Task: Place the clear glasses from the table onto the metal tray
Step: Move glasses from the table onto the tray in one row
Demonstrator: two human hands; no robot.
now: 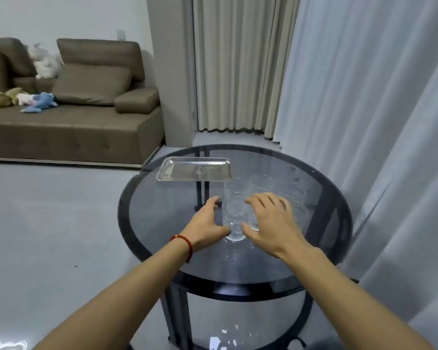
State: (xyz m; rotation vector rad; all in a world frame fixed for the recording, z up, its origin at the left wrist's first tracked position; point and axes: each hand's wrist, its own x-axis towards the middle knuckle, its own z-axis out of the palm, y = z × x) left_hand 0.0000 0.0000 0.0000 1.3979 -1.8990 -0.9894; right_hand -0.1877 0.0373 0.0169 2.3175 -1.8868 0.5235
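Several clear ribbed glasses stand close together on the round dark glass table [159, 223]. The nearest glass [234, 223] sits between my two hands. My left hand [208, 221] is cupped against its left side with the thumb by its base, fingers apart and not wrapped round it. My right hand [271, 218] hovers spread over a second glass [255, 224], partly hiding it. More glasses stand behind, one at the back left [235, 189] and one at the back middle [262, 183]. The metal tray [173, 170] lies bare at the table's far left.
A brown sofa [86, 117] with soft toys stands at the far left across grey floor. Grey curtains [364, 97] hang close along the table's right side. The table's dark rim and legs show beneath the glass top.
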